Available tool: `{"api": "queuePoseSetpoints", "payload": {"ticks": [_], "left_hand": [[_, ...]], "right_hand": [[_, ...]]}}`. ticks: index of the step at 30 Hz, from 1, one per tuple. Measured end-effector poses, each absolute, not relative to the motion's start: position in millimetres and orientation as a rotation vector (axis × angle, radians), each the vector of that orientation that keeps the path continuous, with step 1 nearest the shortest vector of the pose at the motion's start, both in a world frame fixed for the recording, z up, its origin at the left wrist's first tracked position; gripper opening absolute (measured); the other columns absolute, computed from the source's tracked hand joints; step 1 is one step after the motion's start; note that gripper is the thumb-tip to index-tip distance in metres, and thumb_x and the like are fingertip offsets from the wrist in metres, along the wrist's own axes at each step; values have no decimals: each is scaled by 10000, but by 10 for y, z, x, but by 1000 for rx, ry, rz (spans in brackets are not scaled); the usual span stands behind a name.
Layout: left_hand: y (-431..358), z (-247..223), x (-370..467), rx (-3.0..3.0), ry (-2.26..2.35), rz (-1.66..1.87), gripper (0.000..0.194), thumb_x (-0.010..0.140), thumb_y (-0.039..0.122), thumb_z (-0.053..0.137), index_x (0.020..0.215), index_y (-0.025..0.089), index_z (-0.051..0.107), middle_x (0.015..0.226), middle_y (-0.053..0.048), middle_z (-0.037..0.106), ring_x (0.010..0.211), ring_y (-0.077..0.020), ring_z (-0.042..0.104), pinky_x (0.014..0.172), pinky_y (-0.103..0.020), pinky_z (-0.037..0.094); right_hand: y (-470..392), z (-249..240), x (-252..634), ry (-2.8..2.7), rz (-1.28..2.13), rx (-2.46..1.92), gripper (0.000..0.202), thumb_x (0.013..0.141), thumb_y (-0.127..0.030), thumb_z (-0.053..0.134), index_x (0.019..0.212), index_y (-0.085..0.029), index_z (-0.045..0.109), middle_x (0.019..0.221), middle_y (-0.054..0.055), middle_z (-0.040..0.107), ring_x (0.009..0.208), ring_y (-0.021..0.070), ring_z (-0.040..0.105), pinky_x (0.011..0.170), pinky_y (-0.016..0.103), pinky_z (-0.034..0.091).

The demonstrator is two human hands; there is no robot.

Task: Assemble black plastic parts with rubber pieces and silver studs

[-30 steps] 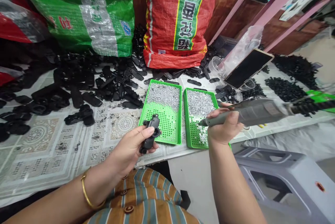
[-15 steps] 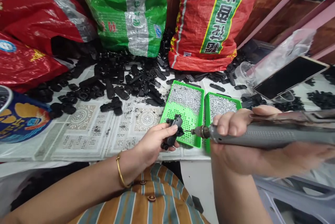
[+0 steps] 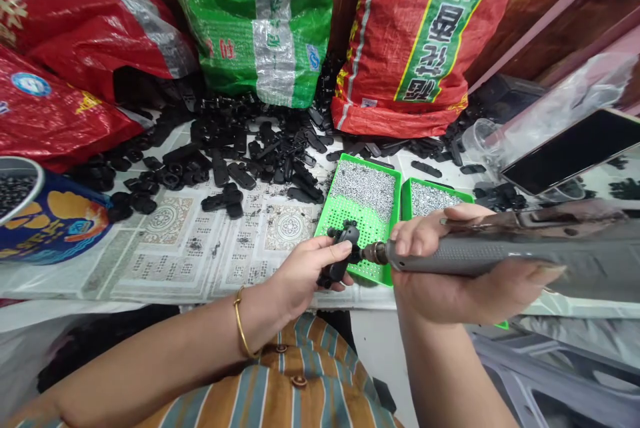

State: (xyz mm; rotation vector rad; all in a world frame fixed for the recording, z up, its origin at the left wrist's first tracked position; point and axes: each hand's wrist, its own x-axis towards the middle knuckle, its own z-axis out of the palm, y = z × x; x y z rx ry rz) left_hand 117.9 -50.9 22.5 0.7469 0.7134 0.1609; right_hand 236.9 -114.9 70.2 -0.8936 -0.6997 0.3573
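Now that it's closer, the power driver (image 3: pixel 493 248) meets the black part (image 3: pixel 336 271).

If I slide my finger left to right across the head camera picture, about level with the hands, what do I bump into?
Blue tub → gold bangle → left hand → black plastic part → power screwdriver's tip → right hand.

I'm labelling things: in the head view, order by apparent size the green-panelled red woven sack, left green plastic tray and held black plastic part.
1. Green-panelled red woven sack
2. Left green plastic tray
3. Held black plastic part
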Motion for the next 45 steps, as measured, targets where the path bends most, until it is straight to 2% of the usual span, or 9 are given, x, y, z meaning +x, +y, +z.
{"api": "queuePoseSetpoints", "payload": {"ticks": [8, 26, 45], "left_hand": [[-502, 258, 1187, 743, 744, 151, 275, 726, 373, 643, 815, 137, 534, 743, -5, 543, 565, -107, 563, 564, -268, 438], [-509, 209, 1191, 732, 750, 141, 307, 701, 375, 658, 841, 135, 526, 691, -16, 550, 558, -114, 563, 532, -255, 416], [-508, 176, 1200, 743, 778, 157, 279, 701, 373, 661, 783, 141, 532, 623, -13, 559, 537, -125, 590, 455, -208, 397]], "right_hand": [[-1140, 777, 2355, -652, 387, -911, 413, 672, -613, 532, 765, -218, 611, 421, -49, 508, 330, 137, 430, 358, 295, 353], [-1124, 786, 2311, -640, 362, -935, 395, 682, -609, 529, 740, -226, 607, 411, -55, 488, 316, 134, 413, 346, 290, 337], [-1155, 747, 2343, -648, 339, -945, 371, 688, -583, 511, 756, -232, 608, 412, -56, 500, 327, 138, 431, 359, 299, 350]]}}
